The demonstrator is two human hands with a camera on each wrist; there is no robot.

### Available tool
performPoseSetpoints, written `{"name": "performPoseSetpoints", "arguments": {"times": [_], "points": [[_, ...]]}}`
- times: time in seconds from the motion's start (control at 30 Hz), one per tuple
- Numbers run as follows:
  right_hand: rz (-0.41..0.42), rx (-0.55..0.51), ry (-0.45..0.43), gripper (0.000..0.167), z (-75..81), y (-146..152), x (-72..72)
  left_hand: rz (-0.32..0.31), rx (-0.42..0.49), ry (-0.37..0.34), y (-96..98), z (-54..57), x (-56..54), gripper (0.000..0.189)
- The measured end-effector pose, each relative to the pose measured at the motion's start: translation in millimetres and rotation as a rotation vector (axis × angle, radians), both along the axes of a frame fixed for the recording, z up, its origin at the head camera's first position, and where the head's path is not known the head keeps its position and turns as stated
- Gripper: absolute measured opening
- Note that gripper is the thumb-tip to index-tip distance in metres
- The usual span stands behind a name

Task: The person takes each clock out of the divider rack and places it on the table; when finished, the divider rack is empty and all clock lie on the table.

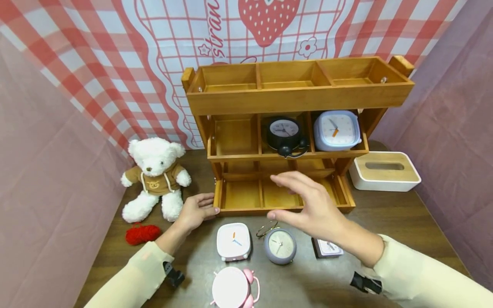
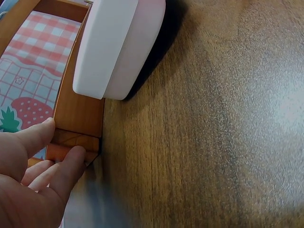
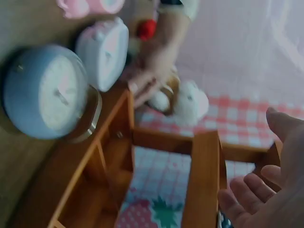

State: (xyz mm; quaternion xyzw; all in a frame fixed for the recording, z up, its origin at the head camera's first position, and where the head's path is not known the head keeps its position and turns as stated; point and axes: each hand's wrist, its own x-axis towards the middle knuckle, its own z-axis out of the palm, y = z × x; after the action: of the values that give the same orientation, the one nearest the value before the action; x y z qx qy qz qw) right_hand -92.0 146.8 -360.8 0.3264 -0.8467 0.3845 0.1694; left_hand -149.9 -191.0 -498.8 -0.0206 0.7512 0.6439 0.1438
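A three-tier wooden shelf stands before the strawberry-print cloth. My left hand holds its lower left front corner, thumb and fingers on either side of the wood. In front of the bottom tier, my right hand hovers with spread fingers and nothing between them. Below it on the table are a round grey alarm clock and a small square clock, partly covered by the forearm. A white square clock and a pink twin-bell clock lie further left.
In the middle tier sit a black alarm clock and a blue square clock. A white teddy bear in a brown hoodie sits left, beside red yarn. A tissue box with a wooden top stands right.
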Motion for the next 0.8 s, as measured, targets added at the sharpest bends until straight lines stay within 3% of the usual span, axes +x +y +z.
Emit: {"name": "performPoseSetpoints", "arguments": {"times": [0.17, 0.3, 0.47, 0.8], "points": [[-0.158, 0.012, 0.046, 0.074, 11.7, 8.3, -18.9, -0.004, -0.011, 0.029, -1.7, -1.2, -1.5, 0.06], [-0.238, 0.013, 0.029, 0.074, 15.7, 10.3, -32.1, -0.006, -0.01, 0.017, -4.2, -0.8, -2.1, 0.06], [-0.284, -0.036, 0.001, 0.071, 16.7, 10.1, -47.2, -0.011, 0.008, -0.008, -4.8, 0.0, -1.2, 0.059], [-0.346, -0.108, -0.007, 0.064, 18.0, 5.0, -64.9, -0.014, 0.013, 0.01, -2.9, -3.9, -1.2, 0.058]]}}
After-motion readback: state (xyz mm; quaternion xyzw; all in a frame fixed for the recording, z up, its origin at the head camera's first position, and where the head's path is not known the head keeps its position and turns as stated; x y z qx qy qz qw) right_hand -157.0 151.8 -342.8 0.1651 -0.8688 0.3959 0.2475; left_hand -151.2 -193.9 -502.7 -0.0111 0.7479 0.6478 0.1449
